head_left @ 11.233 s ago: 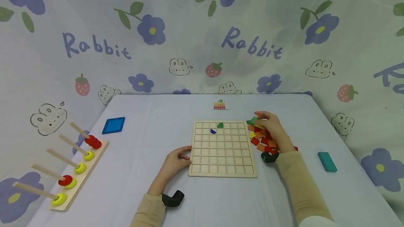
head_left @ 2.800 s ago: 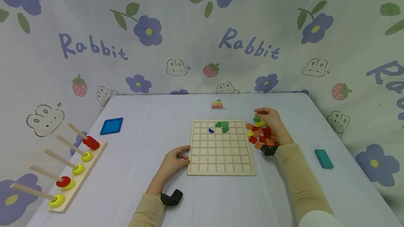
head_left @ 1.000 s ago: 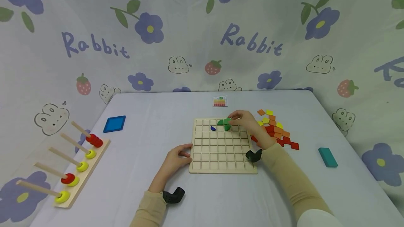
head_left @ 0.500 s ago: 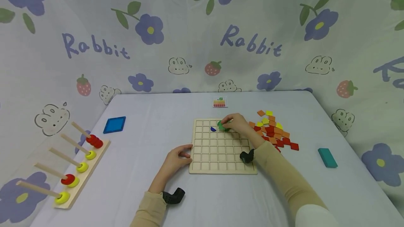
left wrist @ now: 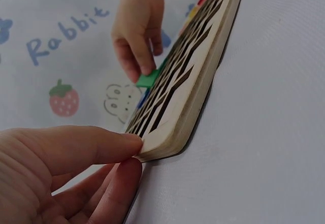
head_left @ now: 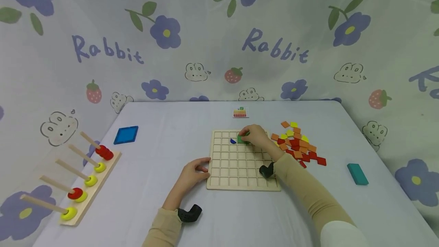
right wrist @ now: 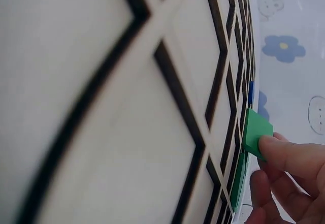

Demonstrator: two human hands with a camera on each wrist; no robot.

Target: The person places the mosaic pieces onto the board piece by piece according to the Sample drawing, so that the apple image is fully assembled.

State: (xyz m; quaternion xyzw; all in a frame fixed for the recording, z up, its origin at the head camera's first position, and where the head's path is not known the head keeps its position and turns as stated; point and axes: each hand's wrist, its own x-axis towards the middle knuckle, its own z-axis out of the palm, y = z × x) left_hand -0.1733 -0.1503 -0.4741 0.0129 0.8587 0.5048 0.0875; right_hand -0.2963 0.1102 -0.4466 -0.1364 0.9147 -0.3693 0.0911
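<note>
My right hand [head_left: 254, 135] pinches a green tile [right wrist: 257, 132] between thumb and fingers, tilted over the far part of the wooden grid board [head_left: 233, 170]. Another green piece [right wrist: 238, 181] lies flat on the board beside it, partly hidden by the hand in the head view. A small blue half-round piece [head_left: 233, 141] sits just left of the held tile. My left hand [head_left: 192, 175] rests its thumb and fingertips against the board's left edge, and in the left wrist view they are right at a rounded corner.
Loose red, orange and yellow tiles [head_left: 303, 149] lie right of the board. A small picture card [head_left: 241, 112] stands beyond it. At left are a blue tray [head_left: 125, 135] and a peg rack [head_left: 99, 188] with red and yellow rings; a teal block [head_left: 358, 174] lies far right.
Green pieces have been added to the board since the oldest frame. My right hand has come from the loose tiles to the board's far rows with a green tile. My left hand stays put.
</note>
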